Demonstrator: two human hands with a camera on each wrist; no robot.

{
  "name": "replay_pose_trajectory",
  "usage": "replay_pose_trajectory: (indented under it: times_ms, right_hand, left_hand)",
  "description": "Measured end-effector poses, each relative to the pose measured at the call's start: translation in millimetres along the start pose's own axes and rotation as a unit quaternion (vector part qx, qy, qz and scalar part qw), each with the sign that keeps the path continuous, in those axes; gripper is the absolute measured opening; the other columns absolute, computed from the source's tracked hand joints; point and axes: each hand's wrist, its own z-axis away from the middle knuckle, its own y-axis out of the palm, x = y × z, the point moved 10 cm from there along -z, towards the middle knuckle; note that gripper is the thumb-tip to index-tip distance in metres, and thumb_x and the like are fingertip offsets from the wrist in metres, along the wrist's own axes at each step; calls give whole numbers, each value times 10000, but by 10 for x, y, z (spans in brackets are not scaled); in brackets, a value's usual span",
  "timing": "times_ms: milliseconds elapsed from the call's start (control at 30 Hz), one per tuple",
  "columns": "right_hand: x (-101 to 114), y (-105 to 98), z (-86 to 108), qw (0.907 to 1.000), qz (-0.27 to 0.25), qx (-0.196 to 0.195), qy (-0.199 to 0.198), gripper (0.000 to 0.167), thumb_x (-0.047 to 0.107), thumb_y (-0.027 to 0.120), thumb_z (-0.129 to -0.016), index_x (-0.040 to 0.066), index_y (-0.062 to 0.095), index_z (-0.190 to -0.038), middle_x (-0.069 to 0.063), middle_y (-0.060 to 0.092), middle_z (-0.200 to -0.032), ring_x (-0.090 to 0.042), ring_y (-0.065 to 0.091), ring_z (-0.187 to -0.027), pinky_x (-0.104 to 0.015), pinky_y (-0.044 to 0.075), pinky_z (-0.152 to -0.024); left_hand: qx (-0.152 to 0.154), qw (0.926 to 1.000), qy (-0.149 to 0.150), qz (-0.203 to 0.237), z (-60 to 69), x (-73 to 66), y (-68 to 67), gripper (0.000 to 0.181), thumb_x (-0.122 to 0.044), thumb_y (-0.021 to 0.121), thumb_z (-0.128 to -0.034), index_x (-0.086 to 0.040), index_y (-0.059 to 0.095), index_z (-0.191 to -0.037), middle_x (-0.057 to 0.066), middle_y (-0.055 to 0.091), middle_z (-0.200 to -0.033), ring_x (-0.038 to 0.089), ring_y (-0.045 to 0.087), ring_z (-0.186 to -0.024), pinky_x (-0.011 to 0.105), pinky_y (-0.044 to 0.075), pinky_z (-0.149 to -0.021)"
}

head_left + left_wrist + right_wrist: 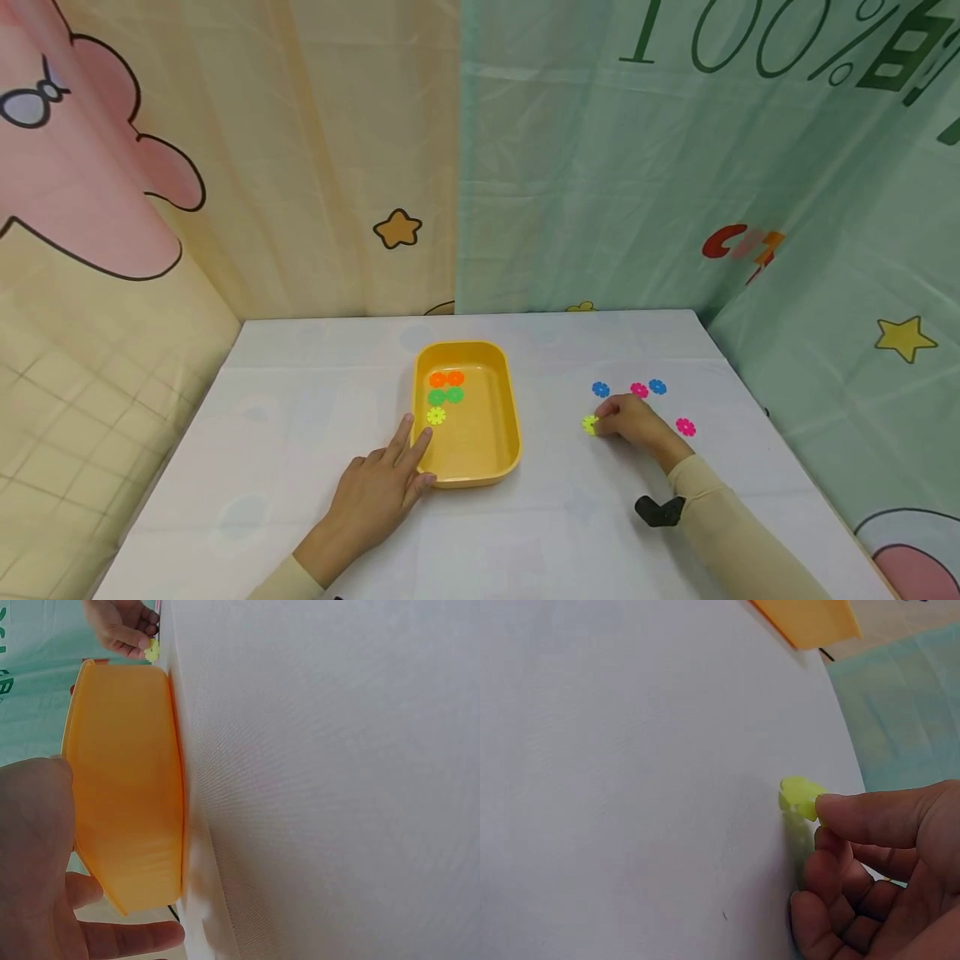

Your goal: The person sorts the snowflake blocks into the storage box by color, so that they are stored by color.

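My right hand [636, 423] pinches a yellow flower-shaped piece [801, 796] between thumb and forefinger, just above the white table. My left hand [381, 492] rests against the left rim of the yellow tray [513, 417], fingers extended. Inside the tray, along its left side, lie two orange flower pieces [437, 380], two green flower pieces [437, 397] and one yellow flower piece [436, 416]. Around my right hand on the table are two blue flower pieces [601, 389] and two pink flower pieces [686, 427].
The white-covered table [555, 533] has its far edge against hanging printed curtains [570, 183]. A black wrist mount [660, 511] sticks out beside the right sleeve [727, 517]. A gap of white tabletop separates the tray from the loose pieces.
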Motion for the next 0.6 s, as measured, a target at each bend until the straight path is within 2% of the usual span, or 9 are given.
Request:
replay_pose_trajectory:
  times_ms: [233, 433, 600]
  right_hand:
    - [92, 34, -27, 9956, -906, 232, -57, 228, 171, 667, -985, 1, 677, -1136, -94, 629, -965, -230, 574, -867, -300, 526, -727]
    - [255, 48, -74, 9882, -1488, 361, 14, 246, 206, 652, -1004, 6, 662, -1146, -82, 648, -1027, -223, 596, -884, -303, 550, -754]
    - [402, 70, -115, 9806, -1910, 440, 38, 265, 204, 660, -1005, -8, 646, -1162, -99, 678, -1025, -198, 648, -812, -284, 584, -752]
  left_hand:
    - [-74, 10000, 39, -14, 3, -4, 2, 635, -560, 473, -1038, -219, 422, -1572, 118, 296, -1655, 350, 687, -1080, 524, 541, -798]
    - [-37, 10000, 24, 0, 1, 0, 17, 636, -566, 461, -1040, -219, 422, -1572, 116, 290, -1657, 352, 686, -1085, 521, 541, -796]
    - [-30, 10000, 5, 30, -3, -4, 9, 636, -565, 468, -1038, -219, 424, -1571, 114, 293, -1656, 347, 689, -1075, 512, 540, -785]
